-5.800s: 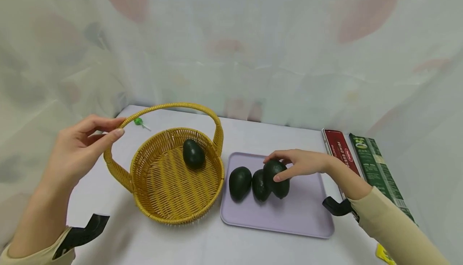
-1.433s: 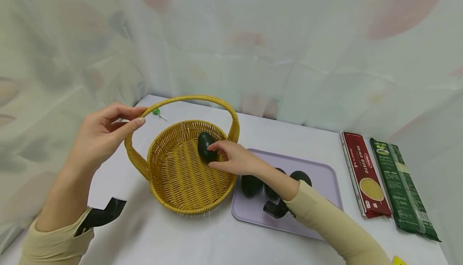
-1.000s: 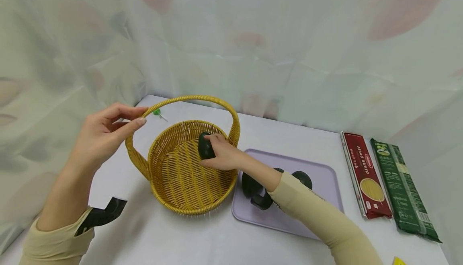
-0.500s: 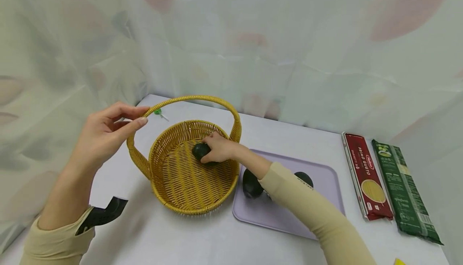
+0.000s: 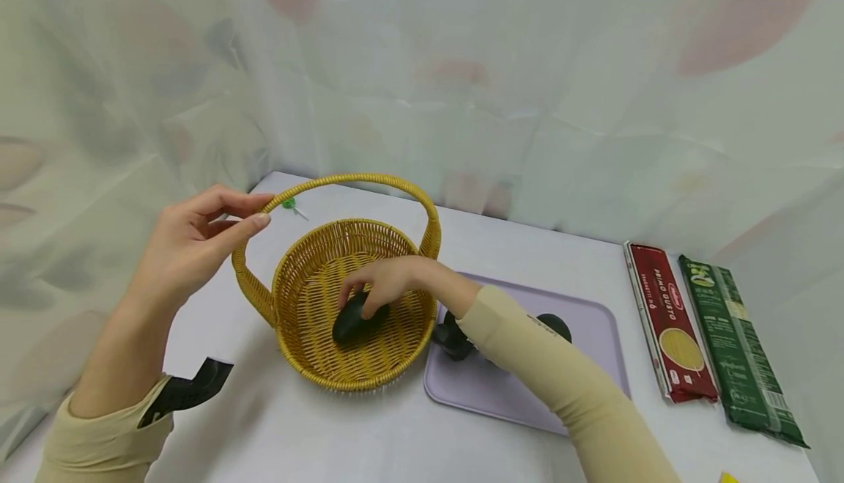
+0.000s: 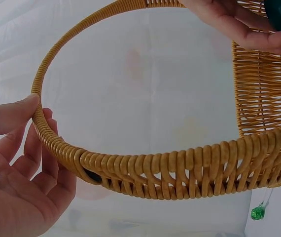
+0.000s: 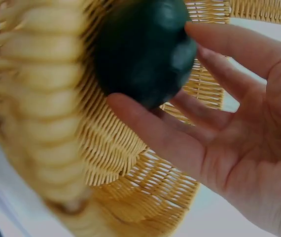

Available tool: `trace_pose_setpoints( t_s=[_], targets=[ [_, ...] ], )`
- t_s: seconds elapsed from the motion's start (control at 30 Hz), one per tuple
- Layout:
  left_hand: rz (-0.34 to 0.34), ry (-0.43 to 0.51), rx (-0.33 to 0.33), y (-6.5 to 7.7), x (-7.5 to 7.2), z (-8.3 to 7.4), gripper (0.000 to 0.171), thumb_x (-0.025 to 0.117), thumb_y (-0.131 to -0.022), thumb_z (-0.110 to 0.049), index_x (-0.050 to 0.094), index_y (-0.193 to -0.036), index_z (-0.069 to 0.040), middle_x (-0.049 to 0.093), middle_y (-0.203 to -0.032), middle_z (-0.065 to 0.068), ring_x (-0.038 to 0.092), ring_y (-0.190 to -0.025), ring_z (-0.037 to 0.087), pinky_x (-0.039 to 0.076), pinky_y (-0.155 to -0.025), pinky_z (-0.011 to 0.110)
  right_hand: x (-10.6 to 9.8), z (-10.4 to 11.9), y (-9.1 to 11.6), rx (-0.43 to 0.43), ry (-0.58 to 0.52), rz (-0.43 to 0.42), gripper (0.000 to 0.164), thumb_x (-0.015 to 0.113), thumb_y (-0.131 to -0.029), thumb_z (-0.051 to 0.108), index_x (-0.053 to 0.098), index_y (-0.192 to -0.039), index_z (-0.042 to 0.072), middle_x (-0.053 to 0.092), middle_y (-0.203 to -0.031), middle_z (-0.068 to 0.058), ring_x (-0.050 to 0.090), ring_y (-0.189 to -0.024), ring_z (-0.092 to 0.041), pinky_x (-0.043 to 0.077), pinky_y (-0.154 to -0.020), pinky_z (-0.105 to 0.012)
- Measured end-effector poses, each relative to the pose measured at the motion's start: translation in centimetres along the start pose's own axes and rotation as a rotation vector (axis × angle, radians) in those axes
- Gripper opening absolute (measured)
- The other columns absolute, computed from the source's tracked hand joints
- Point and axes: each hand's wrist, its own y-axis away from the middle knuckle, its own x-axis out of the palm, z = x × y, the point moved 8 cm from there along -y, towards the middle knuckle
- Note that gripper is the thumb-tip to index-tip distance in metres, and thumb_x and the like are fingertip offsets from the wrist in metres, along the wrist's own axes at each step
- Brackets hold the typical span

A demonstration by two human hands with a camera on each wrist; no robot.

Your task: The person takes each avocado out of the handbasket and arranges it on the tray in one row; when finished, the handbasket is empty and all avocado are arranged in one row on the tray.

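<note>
In the head view my left hand (image 5: 198, 237) pinches the yellow woven basket's handle (image 5: 356, 177) between thumb and fingers, at its left side. The round basket (image 5: 310, 373) stands on the white table. Inside it, my right hand (image 5: 382, 281) grips a dark green avocado (image 5: 356, 322) from above, over the middle of the basket floor. In the right wrist view, thumb and fingers lie around the avocado (image 7: 145, 54). The left wrist view has the handle (image 6: 39, 74) between thumb and fingers of the left hand (image 6: 27, 173).
A lilac tray (image 5: 475, 402) lies right of the basket, with avocados (image 5: 554, 326) on it, partly hidden by the right arm. Farther right are a red spaghetti pack (image 5: 669, 322) and a green pack (image 5: 741, 351). A green lollipop (image 5: 289, 204) lies behind the basket. Curtains hang behind.
Earlier the right hand was on an avocado on the tray. It moved to the basket, took hold of the avocado there, and shifted it from the back right toward the front middle.
</note>
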Motion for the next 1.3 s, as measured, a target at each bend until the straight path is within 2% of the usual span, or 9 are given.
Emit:
trace_pose_setpoints(
  t_s=[0.13, 0.2, 0.3, 0.37, 0.6, 0.9, 1.03, 1.2, 1.3],
  targets=[
    [0.001, 0.011, 0.0, 0.0, 0.0, 0.0, 0.014, 0.068, -0.09, 0.0, 0.067, -0.102, 0.006, 0.071, -0.109, -0.007, 0.063, -0.095, 0.013, 0.052, -0.078, 0.013, 0.3, 0.6, -0.3, -0.022, 0.011, 0.056, 0.027, 0.064, -0.094, 0.012, 0.062, -0.121, 0.013, 0.055, -0.122, 0.0, 0.051, -0.082, -0.011, 0.05, -0.058, -0.031],
    [0.003, 0.022, -0.002, 0.0, 0.0, 0.1, 0.014, 0.068, -0.089, 0.001, 0.066, -0.102, 0.007, 0.071, -0.109, -0.006, 0.064, -0.095, 0.012, 0.052, -0.078, 0.013, 0.5, 0.9, -0.6, -0.054, 0.048, 0.077, 0.022, 0.065, -0.094, 0.012, 0.064, -0.116, 0.01, 0.058, -0.115, 0.003, 0.051, -0.081, -0.01, 0.046, -0.06, -0.025],
    [0.005, 0.039, -0.003, 0.0, 0.0, 0.1, 0.015, 0.068, -0.089, 0.002, 0.066, -0.102, 0.007, 0.071, -0.109, -0.005, 0.064, -0.095, 0.012, 0.052, -0.078, 0.013, 1.0, 1.3, -1.0, -0.093, 0.107, 0.106, 0.02, 0.068, -0.092, 0.011, 0.066, -0.112, 0.008, 0.06, -0.11, 0.005, 0.052, -0.089, -0.008, 0.046, -0.07, -0.021],
    [0.007, 0.046, -0.003, 0.0, 0.0, 0.1, 0.015, 0.068, -0.089, 0.002, 0.066, -0.102, 0.007, 0.071, -0.109, -0.005, 0.064, -0.095, 0.013, 0.053, -0.078, 0.013, 1.2, 1.5, -1.1, -0.103, 0.141, 0.121, 0.023, 0.07, -0.09, 0.01, 0.066, -0.112, 0.007, 0.06, -0.111, 0.004, 0.052, -0.096, -0.008, 0.046, -0.076, -0.02],
    [0.01, 0.029, -0.006, 0.1, 0.0, 0.1, 0.013, 0.068, -0.089, 0.001, 0.067, -0.102, 0.006, 0.071, -0.109, -0.006, 0.064, -0.095, 0.012, 0.052, -0.078, 0.013, 1.7, 1.3, -1.4, -0.062, 0.176, 0.164, 0.052, 0.079, -0.082, 0.014, 0.057, -0.13, 0.009, 0.055, -0.123, 0.003, 0.049, -0.114, -0.007, 0.042, -0.092, -0.018],
    [0.011, 0.023, -0.017, 0.1, 0.0, 0.2, 0.013, 0.068, -0.09, -0.001, 0.067, -0.102, 0.005, 0.071, -0.11, -0.006, 0.064, -0.095, 0.012, 0.052, -0.078, 0.013, 2.4, 0.9, -1.7, -0.062, 0.101, 0.297, 0.054, 0.08, -0.081, 0.011, 0.058, -0.131, 0.009, 0.057, -0.127, 0.005, 0.05, -0.118, -0.004, 0.043, -0.094, -0.015],
    [0.012, 0.028, -0.016, 0.0, 0.0, 0.3, 0.013, 0.068, -0.09, 0.0, 0.067, -0.101, 0.005, 0.071, -0.11, -0.006, 0.064, -0.095, 0.012, 0.052, -0.078, 0.013, 2.4, 0.5, -1.8, -0.039, 0.118, 0.311, 0.059, 0.08, -0.081, 0.017, 0.056, -0.134, 0.014, 0.054, -0.13, 0.007, 0.048, -0.12, -0.004, 0.046, -0.09, -0.018],
    [0.016, 0.084, -0.012, 0.0, 0.0, 0.3, 0.013, 0.068, -0.089, 0.002, 0.067, -0.101, 0.006, 0.071, -0.109, -0.004, 0.064, -0.095, 0.013, 0.053, -0.077, 0.013, 2.5, -0.2, -1.6, 0.081, 0.058, 0.31, 0.061, 0.083, -0.079, 0.02, 0.055, -0.133, 0.018, 0.051, -0.129, 0.011, 0.051, -0.113, -0.007, 0.054, -0.087, -0.033],
    [0.017, 0.112, -0.01, -0.1, 0.0, 0.2, 0.012, 0.068, -0.089, 0.003, 0.067, -0.1, 0.006, 0.071, -0.108, -0.003, 0.064, -0.095, 0.013, 0.053, -0.077, 0.013, 2.6, -0.5, -1.5, 0.124, 0.037, 0.318, 0.061, 0.084, -0.078, 0.021, 0.055, -0.132, 0.02, 0.05, -0.128, 0.011, 0.052, -0.11, -0.008, 0.055, -0.087, -0.04]
  ],
)
